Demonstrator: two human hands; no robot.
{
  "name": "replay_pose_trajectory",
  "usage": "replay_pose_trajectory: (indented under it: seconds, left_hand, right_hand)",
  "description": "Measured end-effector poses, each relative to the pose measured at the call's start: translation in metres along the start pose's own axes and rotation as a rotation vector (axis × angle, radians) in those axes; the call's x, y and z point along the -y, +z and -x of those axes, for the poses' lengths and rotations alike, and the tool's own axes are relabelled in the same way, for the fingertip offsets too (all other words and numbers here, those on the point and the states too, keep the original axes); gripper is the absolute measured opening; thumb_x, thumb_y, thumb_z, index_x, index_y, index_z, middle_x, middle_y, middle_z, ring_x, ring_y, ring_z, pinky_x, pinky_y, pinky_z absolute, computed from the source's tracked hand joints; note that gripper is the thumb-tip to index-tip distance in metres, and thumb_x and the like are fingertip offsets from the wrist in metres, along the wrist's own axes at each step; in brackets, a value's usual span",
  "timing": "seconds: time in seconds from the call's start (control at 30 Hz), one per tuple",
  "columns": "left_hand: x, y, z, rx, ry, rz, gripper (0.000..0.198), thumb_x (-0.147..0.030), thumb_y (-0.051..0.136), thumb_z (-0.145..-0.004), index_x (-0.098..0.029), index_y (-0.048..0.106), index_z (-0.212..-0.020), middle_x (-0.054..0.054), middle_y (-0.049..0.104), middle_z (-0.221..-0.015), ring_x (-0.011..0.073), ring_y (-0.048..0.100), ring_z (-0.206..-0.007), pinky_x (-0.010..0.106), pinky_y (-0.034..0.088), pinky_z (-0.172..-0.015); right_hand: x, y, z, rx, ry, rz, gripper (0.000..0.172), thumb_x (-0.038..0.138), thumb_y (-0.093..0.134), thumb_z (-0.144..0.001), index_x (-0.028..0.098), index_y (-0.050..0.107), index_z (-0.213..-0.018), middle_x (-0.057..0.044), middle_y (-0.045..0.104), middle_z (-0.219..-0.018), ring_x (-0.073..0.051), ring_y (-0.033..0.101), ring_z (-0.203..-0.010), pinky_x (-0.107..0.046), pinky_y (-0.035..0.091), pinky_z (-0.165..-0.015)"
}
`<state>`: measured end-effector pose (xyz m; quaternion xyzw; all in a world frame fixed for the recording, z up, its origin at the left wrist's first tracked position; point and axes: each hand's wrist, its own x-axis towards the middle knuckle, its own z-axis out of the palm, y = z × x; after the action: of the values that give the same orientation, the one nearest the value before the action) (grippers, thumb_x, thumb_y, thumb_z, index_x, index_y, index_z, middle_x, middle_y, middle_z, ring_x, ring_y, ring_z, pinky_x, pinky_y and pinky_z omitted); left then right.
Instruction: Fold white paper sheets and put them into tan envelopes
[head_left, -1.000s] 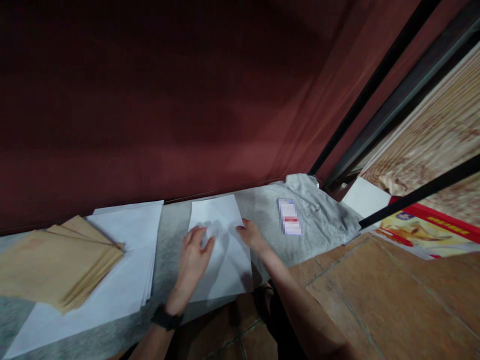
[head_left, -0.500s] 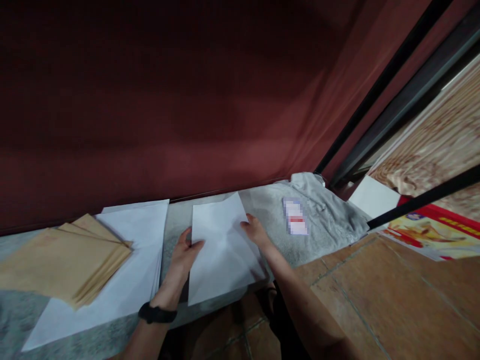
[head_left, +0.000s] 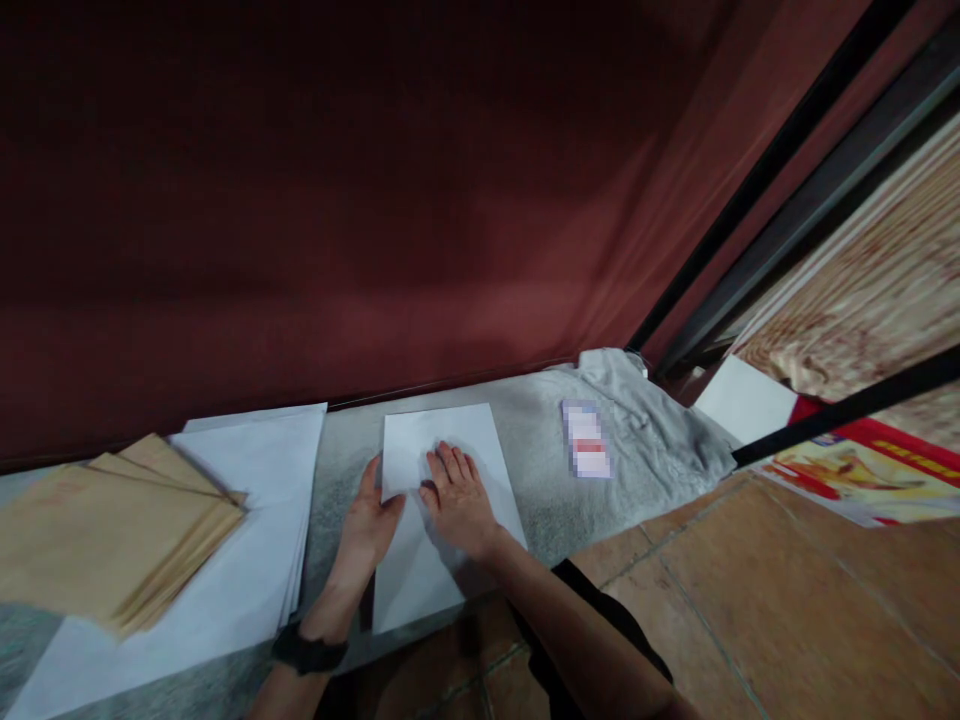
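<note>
A white sheet of paper (head_left: 420,570) lies flat on the grey cloth-covered surface (head_left: 540,480) in front of me. My right hand (head_left: 457,500) rests palm down on the middle of the sheet, fingers stretched out. My left hand (head_left: 367,525) lies at the sheet's left edge, thumb on the paper, fingers under or beside the edge. A black band sits on my left wrist.
A stack of white sheets (head_left: 225,560) lies to the left, with several brown envelopes (head_left: 97,530) on top of it. A small blurred card (head_left: 586,440) lies on the cloth to the right. A dark red wall stands behind. Tiled floor and a printed poster (head_left: 862,470) are at right.
The sheet was lifted and tilted half a second ago; now it lies flat. My right hand moved from the sheet's right edge onto its middle and flattened.
</note>
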<state>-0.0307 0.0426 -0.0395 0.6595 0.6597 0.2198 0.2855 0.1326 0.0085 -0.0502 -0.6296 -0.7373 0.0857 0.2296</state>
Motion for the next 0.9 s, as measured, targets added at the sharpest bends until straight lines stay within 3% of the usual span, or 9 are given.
replay_pose_trajectory:
  seconds: [0.13, 0.3, 0.43, 0.67, 0.9]
  left_hand:
    - [-0.004, -0.007, 0.000, 0.112, -0.096, 0.176, 0.069, -0.023, 0.051, -0.086, -0.016, 0.034, -0.153, 0.003, 0.077, -0.091, 0.0239, 0.074, -0.079, 0.034, 0.056, -0.075]
    - [-0.004, -0.013, 0.002, 0.117, -0.104, 0.112, 0.066, -0.025, 0.050, -0.087, -0.016, 0.042, -0.151, -0.002, 0.070, -0.072, 0.0231, 0.070, -0.070, 0.033, 0.053, -0.071]
    - [-0.001, -0.014, 0.005, 0.093, -0.083, 0.112, 0.059, -0.025, 0.053, -0.084, -0.019, 0.053, -0.143, -0.003, 0.069, -0.070, 0.0221, 0.068, -0.067, 0.031, 0.053, -0.068]
    - [0.003, -0.013, 0.002, 0.106, -0.056, -0.054, 0.053, -0.021, 0.047, -0.086, -0.021, 0.057, -0.139, -0.001, 0.072, -0.074, 0.0213, 0.070, -0.072, 0.030, 0.052, -0.071]
    - [0.005, -0.009, 0.000, 0.076, -0.008, -0.210, 0.052, -0.017, 0.041, -0.090, -0.021, 0.058, -0.139, 0.008, 0.077, -0.109, 0.0236, 0.073, -0.097, 0.032, 0.052, -0.087]
  right_hand:
    - [-0.012, 0.003, 0.006, 0.008, -0.006, 0.069, 0.055, 0.044, 0.044, -0.106, 0.017, 0.045, -0.154, -0.013, 0.040, -0.163, -0.027, 0.035, -0.151, -0.049, 0.027, -0.125]
    - [-0.034, -0.003, 0.010, -0.014, 0.009, 0.112, 0.058, 0.046, 0.044, -0.105, 0.017, 0.042, -0.155, -0.014, 0.037, -0.163, -0.029, 0.034, -0.152, -0.051, 0.027, -0.124]
    - [-0.042, -0.008, 0.012, 0.000, 0.049, 0.128, 0.059, 0.046, 0.043, -0.106, 0.015, 0.041, -0.156, -0.016, 0.033, -0.165, -0.032, 0.033, -0.152, -0.053, 0.026, -0.124]
    - [-0.016, -0.005, 0.005, -0.008, 0.022, 0.087, 0.059, 0.043, 0.043, -0.106, 0.017, 0.036, -0.159, -0.014, 0.032, -0.166, -0.030, 0.032, -0.153, -0.053, 0.025, -0.124]
    - [0.000, 0.004, 0.002, 0.032, -0.050, 0.052, 0.056, 0.048, 0.045, -0.105, 0.022, 0.045, -0.154, -0.010, 0.037, -0.164, -0.028, 0.035, -0.151, -0.052, 0.025, -0.125]
